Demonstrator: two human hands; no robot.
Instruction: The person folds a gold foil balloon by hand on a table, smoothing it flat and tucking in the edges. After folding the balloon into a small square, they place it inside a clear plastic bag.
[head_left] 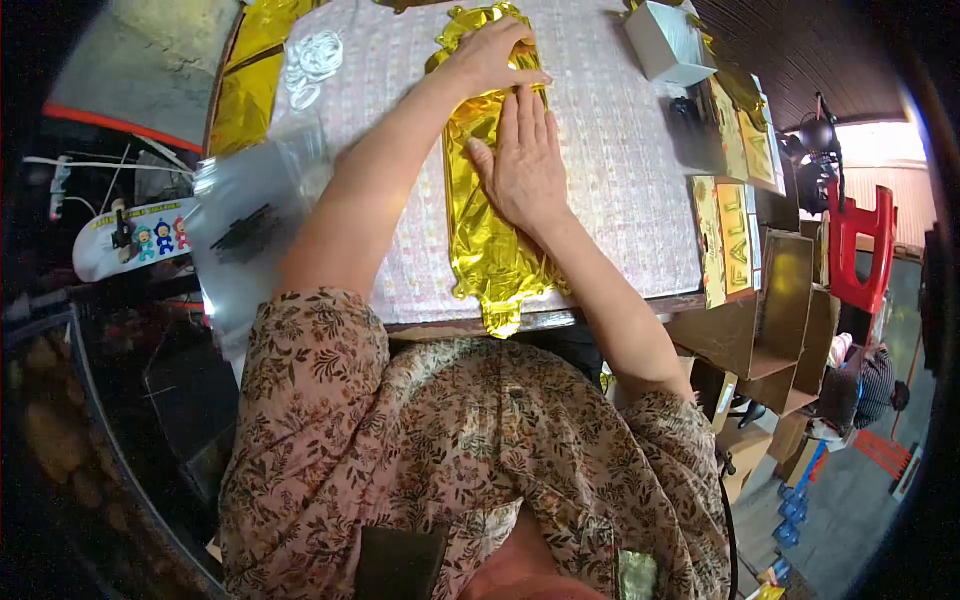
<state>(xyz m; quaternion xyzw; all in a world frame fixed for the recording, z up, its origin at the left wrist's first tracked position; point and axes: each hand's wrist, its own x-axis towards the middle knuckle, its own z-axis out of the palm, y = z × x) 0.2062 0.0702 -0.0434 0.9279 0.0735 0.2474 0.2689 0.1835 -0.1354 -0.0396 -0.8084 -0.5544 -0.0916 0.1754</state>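
One gold foil piece [470, 220], long, shiny and crinkled, is laid lengthwise on the bench [555, 319], its near end tab projecting over the front edge. The bench is covered with a pale patterned cloth [620, 150]. Left hand [492, 60]: placed across the far part of the foil, fingers curved, thumb held apart from them; whether foil is pinched in this grip cannot be told. Right hand [525, 175]: laid palm down on the foil, fingers extended, thumb spread, the grip wide; its fingertips are set just beside the left thumb. Far left: one heap of white rings or loops [315, 58], material not determinable; further gold foil [245, 105] is seen along the left edge. Near left: clear plastic sheets or bags [245, 265], overhanging the bench. Far right: one white box [665, 45], tilted in view. Right edge: one card [738, 245], lettered "FALL". Beyond the right side, open cardboard boxes [780, 300] and one red plastic stool [865, 255] are seen.
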